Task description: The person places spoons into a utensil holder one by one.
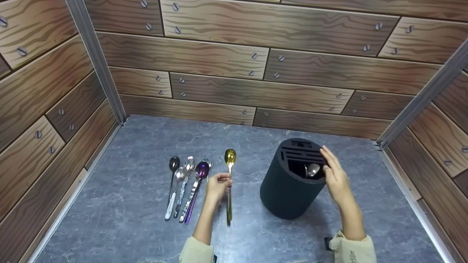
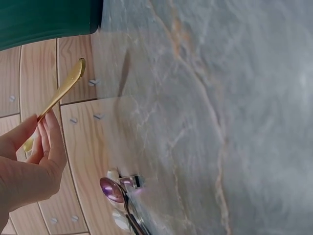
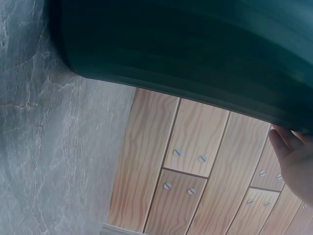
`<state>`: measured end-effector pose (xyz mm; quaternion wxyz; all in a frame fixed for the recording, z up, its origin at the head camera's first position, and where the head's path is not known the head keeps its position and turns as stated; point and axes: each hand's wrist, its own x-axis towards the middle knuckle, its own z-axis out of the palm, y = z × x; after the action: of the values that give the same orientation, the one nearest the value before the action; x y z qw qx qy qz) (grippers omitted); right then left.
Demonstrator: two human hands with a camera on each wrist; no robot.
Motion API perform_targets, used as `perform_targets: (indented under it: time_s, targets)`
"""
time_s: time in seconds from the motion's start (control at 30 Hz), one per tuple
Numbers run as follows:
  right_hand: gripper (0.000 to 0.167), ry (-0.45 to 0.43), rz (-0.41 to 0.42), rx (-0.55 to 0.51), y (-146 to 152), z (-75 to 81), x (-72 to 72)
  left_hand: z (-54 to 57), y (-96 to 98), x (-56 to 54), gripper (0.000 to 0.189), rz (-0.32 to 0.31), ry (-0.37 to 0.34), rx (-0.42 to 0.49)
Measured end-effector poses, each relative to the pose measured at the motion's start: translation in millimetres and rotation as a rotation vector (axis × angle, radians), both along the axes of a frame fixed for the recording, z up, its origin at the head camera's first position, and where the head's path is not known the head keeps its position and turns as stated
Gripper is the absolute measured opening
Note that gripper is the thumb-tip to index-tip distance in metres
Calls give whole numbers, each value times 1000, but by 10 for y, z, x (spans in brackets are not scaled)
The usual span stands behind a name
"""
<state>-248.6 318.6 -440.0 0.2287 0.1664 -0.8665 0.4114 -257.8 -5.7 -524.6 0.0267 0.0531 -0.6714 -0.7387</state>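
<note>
A gold spoon (image 1: 230, 157) is pinched by its handle between the thumb and fingers of my left hand (image 1: 218, 186). In the left wrist view, its handle end (image 2: 71, 81) is raised off the table, with a shadow on the surface. To the right stands a dark green knife block (image 1: 292, 193), upright, with slots and an open compartment in its top. One silver spoon (image 1: 313, 170) shows inside that compartment. My right hand (image 1: 336, 180) rests against the block's right upper rim, fingers extended; the right wrist view shows the fingertips (image 3: 279, 142) at its side.
Left of my left hand lie several spoons, close together, including a purple spoon (image 1: 202, 170), a black spoon (image 1: 174, 164) and one with a white handle (image 1: 170, 208). Wood-patterned panels (image 1: 219, 54) enclose the grey marbled table (image 1: 128, 219) at the back and sides.
</note>
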Motion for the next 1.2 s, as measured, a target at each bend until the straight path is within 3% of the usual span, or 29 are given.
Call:
perform_targets:
  time_s: [0.2,0.47,0.6,0.9,1.2]
  targets:
    - [42,13,0,-12,-34,24,4,51,-4,-11,22,6,-15,-25]
    - [39,17,-14,-8,-254,314,220,154,21,38,22,0,60,-62]
    - [40,-7,-24,-9,-228,282,201,173,38,47,21,-2,83,-57]
    - [41,7,-7,-6,-15,3,2,244,83,66,21,11,50,-66]
    - [41,22,-3,-1,-6,-11,-11,326,106,84,22,-1,85,-47]
